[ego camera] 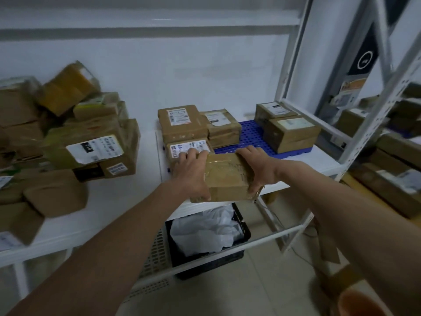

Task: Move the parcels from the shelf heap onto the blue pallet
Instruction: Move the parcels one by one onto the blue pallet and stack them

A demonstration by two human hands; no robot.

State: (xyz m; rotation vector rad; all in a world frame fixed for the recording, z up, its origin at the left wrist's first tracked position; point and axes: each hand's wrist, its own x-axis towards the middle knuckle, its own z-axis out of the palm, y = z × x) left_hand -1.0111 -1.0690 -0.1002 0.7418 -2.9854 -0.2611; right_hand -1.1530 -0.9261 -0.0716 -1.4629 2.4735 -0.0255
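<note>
Two bare hands gripping one taped brown parcel (227, 176) at its ends: left hand (193, 172) curled round the left end, right hand (259, 166) curled round the right. Held in the air just in front of the blue pallet (252, 135), over the white shelf (109, 201) edge. On the pallet: three labelled boxes (182, 122) at its left, two boxes (289, 131) at its right, bare blue grid between. Left of the pallet, well apart: jumbled heap of parcels (68, 137). Below the pallet, under the shelf: black crate (205, 258) with white plastic.
</note>
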